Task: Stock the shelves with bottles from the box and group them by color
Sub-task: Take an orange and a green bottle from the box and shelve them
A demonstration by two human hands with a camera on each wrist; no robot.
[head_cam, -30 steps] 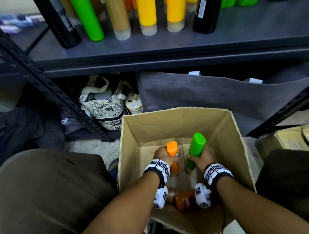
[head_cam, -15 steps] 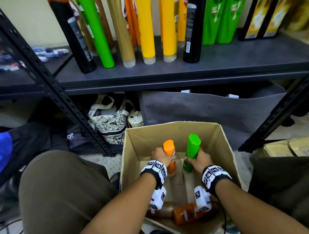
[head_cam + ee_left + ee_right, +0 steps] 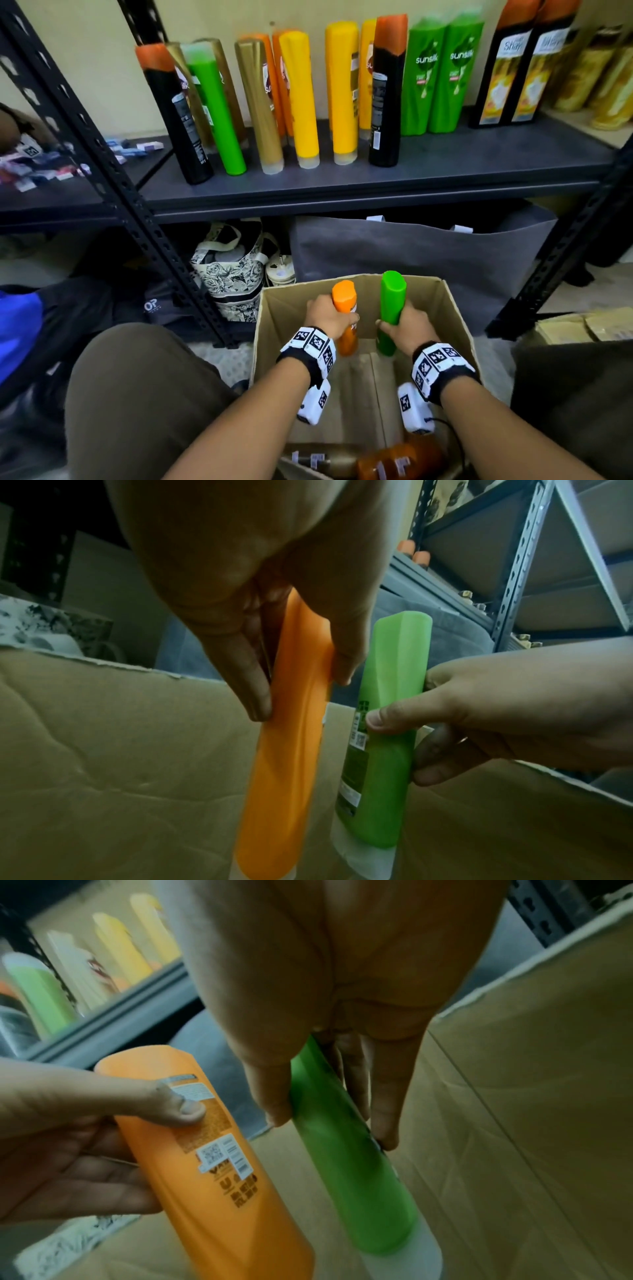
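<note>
Compared with a second ago the view has tipped up a lot, so I can see the whole row on the shelf [image 3: 445,164] now instead of just the bottle bottoms, and both bottles have come up a bit, their tops poking above the rim of the box [image 3: 274,308]. My left hand [image 3: 329,317] is wrapped around the orange bottle [image 3: 346,315], thumb pressed on its back label in the right wrist view, fingers curled round the far side. My right hand [image 3: 409,325] is gripping the green bottle [image 3: 390,308] the same way, thumb on the front and fingers behind it. Both bottles are held upside down, pale caps pointing at the box floor, just beside each other but not touching as far as I can tell. Their lower ends are inside the box. Down at the near end of the box there's a dark orange bottle [image 3: 400,459] lying on its side, with a brownish bottle [image 3: 325,459] next to it, also lying down. On the shelf it's a mixed bunch: a black bottle with an orange top [image 3: 178,120], a green one [image 3: 215,113], gold, yellow, another black one, then two green Sunsilk bottles [image 3: 442,75] standing together further right. A floral bag [image 3: 233,270] sits under the shelf behind the box.
</note>
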